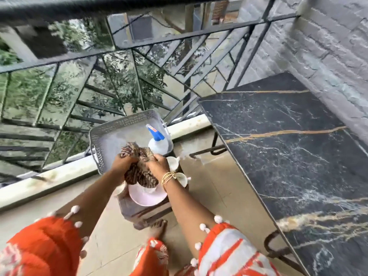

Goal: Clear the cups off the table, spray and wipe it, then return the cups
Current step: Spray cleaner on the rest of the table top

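Observation:
Both my hands grip a brown striped cloth (139, 168), bunched up between them: my left hand (121, 162) on its left side, my right hand (158, 163) on its right. The cloth hangs over a pale pink saucer (147, 198) on a low stool (143, 212). Two white cups (173, 162) (182, 179) stand on the stool just right of my right wrist. A white spray bottle (159, 144) with a blue trigger stands in the grey tray's right corner. The black marble table (288, 156) at the right carries nothing.
The grey perforated tray (111, 134) rests by the balcony's white kerb (59, 176). A black metal railing (139, 46) runs behind it. A grey stone wall (328, 56) stands behind the table. My foot (159, 228) is on the tiled floor below the stool.

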### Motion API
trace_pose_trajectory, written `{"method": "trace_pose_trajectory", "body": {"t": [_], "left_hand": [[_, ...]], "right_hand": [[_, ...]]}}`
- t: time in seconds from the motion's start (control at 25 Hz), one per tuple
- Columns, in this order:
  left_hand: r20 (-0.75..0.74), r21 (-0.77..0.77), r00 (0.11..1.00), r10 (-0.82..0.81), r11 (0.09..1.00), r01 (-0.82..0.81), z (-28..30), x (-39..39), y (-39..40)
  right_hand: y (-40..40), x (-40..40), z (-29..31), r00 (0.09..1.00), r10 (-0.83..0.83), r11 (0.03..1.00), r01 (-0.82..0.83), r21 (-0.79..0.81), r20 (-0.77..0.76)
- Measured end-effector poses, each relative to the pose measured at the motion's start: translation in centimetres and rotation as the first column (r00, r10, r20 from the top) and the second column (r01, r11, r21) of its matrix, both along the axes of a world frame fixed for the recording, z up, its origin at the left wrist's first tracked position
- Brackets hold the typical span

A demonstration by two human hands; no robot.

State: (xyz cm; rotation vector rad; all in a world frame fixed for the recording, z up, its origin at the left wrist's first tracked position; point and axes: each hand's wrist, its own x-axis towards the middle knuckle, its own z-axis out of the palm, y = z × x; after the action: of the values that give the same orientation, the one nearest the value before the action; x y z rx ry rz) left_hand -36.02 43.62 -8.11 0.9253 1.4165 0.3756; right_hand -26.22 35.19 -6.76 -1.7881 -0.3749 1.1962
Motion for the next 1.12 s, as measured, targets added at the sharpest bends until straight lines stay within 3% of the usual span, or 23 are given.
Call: {"method": "trace_pose_trajectory", "body": {"t": [0.12,0.36,0.44,0.52,0.6,0.68,0.8,0.88,0.96,1.12], "left_hand": [[-0.084,0.051,0.996,0.005,0.999,0.0,-1.1,0.1,5.4],[-0.196,0.064,0.976,-0.093,0.992,0.107,-4.7,0.8,12.2],[-0.299,0.039,0.94,-0.164,0.982,0.183,-5.7,0.8,12.4],[-0.397,0.041,0.888,-0.231,0.962,0.269,-6.6,0.9,11.6],[-0.475,0.061,0.815,-0.334,0.911,0.409,-7.2,1.3,11.0],[-0.419,0.021,0.795,-0.439,0.87,0.492,-7.4,2.5,10.4],[-0.357,0.071,0.762,-0.541,0.797,0.599,-8.0,5.2,10.1],[-0.358,0.102,0.719,-0.596,0.74,0.664,-8.2,6.9,10.0],[-0.339,0.077,0.736,-0.586,0.763,0.642,-7.8,8.1,10.0],[-0.275,0.107,0.823,-0.496,0.835,0.539,-6.2,8.9,9.9]], "right_hand": [[6.0,-0.9,-2.5,0.995,0.021,0.997,-0.013,-0.082,0.097],[13.1,0.0,-6.7,0.992,0.068,0.99,-0.054,-0.131,0.109],[13.3,0.9,-7.2,0.991,0.108,0.96,-0.084,-0.267,0.077],[11.8,1.3,-7.6,0.992,0.055,0.912,-0.004,-0.409,0.113],[10.1,1.5,-7.3,0.962,-0.163,0.855,0.248,-0.456,0.217],[9.4,1.9,-6.6,0.89,-0.326,0.812,0.436,-0.387,0.319],[9.9,3.1,-8.0,0.869,-0.203,0.914,0.334,-0.231,0.452],[10.4,4.3,-8.8,0.866,-0.075,0.942,0.223,-0.249,0.494],[10.2,5.2,-9.1,0.871,-0.06,0.953,0.195,-0.231,0.487],[8.2,7.3,-7.1,0.897,-0.261,0.933,0.329,-0.145,0.356]]}}
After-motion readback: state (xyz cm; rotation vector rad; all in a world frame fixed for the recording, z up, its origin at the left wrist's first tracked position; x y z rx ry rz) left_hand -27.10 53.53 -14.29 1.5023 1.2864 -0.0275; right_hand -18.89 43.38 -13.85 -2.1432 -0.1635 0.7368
